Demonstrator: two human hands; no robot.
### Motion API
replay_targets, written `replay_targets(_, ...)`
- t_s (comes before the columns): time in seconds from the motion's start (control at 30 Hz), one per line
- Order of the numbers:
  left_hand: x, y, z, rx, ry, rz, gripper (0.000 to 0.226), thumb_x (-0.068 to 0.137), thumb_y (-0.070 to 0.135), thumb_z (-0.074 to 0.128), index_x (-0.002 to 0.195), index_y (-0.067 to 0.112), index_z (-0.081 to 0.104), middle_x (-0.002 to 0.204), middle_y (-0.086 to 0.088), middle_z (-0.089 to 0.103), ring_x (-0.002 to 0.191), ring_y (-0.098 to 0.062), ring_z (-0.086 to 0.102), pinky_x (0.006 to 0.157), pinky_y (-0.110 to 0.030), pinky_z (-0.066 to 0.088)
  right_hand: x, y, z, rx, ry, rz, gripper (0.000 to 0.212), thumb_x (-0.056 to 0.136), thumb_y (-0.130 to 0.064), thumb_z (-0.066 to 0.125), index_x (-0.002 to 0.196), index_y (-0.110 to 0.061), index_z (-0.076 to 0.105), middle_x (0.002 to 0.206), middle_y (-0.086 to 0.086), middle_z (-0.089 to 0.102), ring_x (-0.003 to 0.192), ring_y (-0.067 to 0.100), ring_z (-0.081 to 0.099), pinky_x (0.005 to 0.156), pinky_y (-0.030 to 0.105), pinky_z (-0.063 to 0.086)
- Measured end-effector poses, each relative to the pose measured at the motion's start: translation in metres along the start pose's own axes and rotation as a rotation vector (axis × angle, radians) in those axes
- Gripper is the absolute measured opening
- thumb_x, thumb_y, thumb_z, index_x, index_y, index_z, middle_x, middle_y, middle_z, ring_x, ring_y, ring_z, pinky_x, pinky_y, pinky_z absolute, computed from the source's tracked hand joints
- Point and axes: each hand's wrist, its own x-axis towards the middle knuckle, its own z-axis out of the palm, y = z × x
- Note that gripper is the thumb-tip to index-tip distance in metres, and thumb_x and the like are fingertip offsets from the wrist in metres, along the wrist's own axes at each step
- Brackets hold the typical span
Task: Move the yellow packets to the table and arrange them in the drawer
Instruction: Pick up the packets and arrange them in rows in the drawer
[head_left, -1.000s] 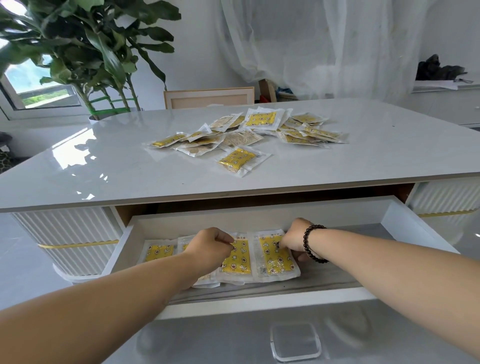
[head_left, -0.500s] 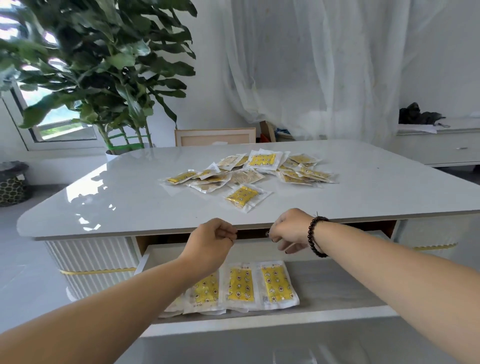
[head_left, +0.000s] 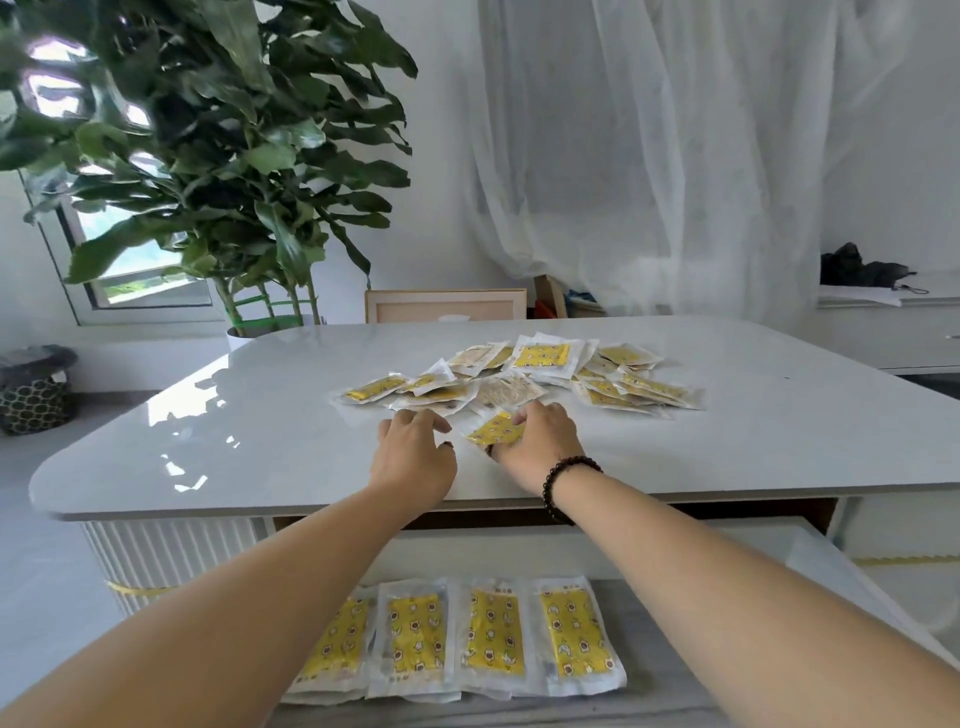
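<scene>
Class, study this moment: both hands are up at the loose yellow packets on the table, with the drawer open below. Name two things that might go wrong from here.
1. The right hand is closing on a single packet beside the overlapping pile; neighbours may get dragged or scattered.
2. The row in the drawer already overlaps at its edges; setting another packet in could shift it.

A glossy white table (head_left: 260, 441) is carrying a loose pile of yellow packets (head_left: 540, 374) lying around its far middle, one packet (head_left: 493, 431) lying nearer.
</scene>
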Motion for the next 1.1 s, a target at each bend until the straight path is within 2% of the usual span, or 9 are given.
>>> replay_targets(0.1,0.023,-0.002,0.009,0.071,0.027,-0.024,0.033,0.096,0.024,0.047,0.129,0.018,0.052,0.142,-0.004,0.037,0.136,-0.024,0.023,0.107,-0.033,0.029,0.01,0.006,0.014,-0.09,-0.027,-0.056,0.059,0.078,-0.049,0.065,0.125,-0.02,0.044,0.129,0.005,0.038,0.125,0.023,0.034,0.098,0.035,0.04)
replay_targets(0.27,0.069,-0.001,0.016,0.177,0.046,0.023,0.041,0.096,0.022,0.044,0.136,0.014,0.049,0.152,-0.006,0.03,0.142,-0.027,0.016,0.114,-0.037,0.023,0.03,0.016,0.021,-0.214,-0.063,-0.079,0.081,0.074,-0.067,0.058,0.138,-0.022,0.036,0.139,0.004,0.038,0.129,0.025,0.034,0.105,0.036,0.033)
replay_targets(0.4,0.099,-0.004,0.023,0.298,-0.038,0.039,0.043,0.098,0.025,0.037,0.136,0.013,0.052,0.155,-0.008,0.027,0.146,-0.028,0.01,0.116,-0.042,0.02,0.035,0.016,0.027,-0.335,-0.077,-0.128,0.069,0.079,-0.065,0.045,0.132,-0.02,0.041,0.134,0.004,0.045,0.125,0.026,0.037,0.103,0.039,0.034)
replay_targets(0.53,0.108,-0.006,0.027,0.374,-0.106,0.005,0.035,0.093,0.019,0.036,0.119,0.013,0.058,0.125,-0.011,0.057,0.121,-0.03,0.044,0.104,-0.041,0.033,0.03,0.014,0.028,-0.379,-0.069,-0.175,0.045,0.086,-0.048,0.037,0.114,-0.015,0.048,0.12,0.007,0.053,0.111,0.028,0.042,0.091,0.039,0.037)
replay_targets(0.67,0.103,-0.013,0.022,0.464,-0.018,0.062,0.039,0.088,0.005,0.042,0.125,0.016,0.053,0.124,-0.007,0.058,0.116,-0.029,0.052,0.096,-0.036,0.036,0.023,0.011,0.026,-0.354,-0.057,-0.179,0.033,0.085,-0.038,0.037,0.104,-0.014,0.05,0.11,0.008,0.057,0.103,0.028,0.044,0.085,0.038,0.041)
replay_targets(0.77,0.099,-0.02,0.015,0.656,0.055,0.151,0.041,0.088,0.003,0.045,0.124,0.019,0.055,0.119,-0.004,0.06,0.108,-0.03,0.058,0.085,-0.03,0.038,0.018,0.011,0.025,-0.348,-0.047,-0.191,0.033,0.086,-0.035,0.037,0.107,-0.013,0.05,0.109,0.008,0.058,0.104,0.027,0.044,0.084,0.037,0.042)
replay_targets(0.87,0.096,-0.024,0.006,0.769,0.084,0.204,0.039,0.086,0.001,0.047,0.117,0.021,0.06,0.114,-0.001,0.063,0.101,-0.027,0.06,0.085,-0.027,0.038,0.012,0.013,0.023,-0.365,-0.065,-0.223,0.038,0.086,-0.041,0.037,0.11,-0.014,0.049,0.109,0.007,0.057,0.105,0.027,0.043,0.085,0.037,0.044)
replay_targets(1.0,0.092,-0.031,-0.001,0.701,0.051,0.252,0.039,0.088,0.006,0.045,0.122,0.018,0.058,0.121,-0.001,0.058,0.111,-0.025,0.055,0.091,-0.031,0.041,0.001,0.015,0.021,-0.422,-0.114,-0.288,0.054,0.086,-0.059,0.036,0.116,-0.016,0.047,0.113,0.005,0.054,0.108,0.027,0.042,0.091,0.037,0.042)
replay_targets(1.1,0.091,-0.031,-0.002,0.616,0.036,0.229,0.038,0.089,0.007,0.046,0.125,0.015,0.052,0.122,-0.003,0.053,0.115,-0.025,0.052,0.082,-0.033,0.046,-0.006,0.015,0.019,-0.417,-0.096,-0.312,0.05,0.085,-0.056,0.037,0.114,-0.018,0.048,0.11,0.004,0.052,0.106,0.025,0.041,0.09,0.037,0.043)
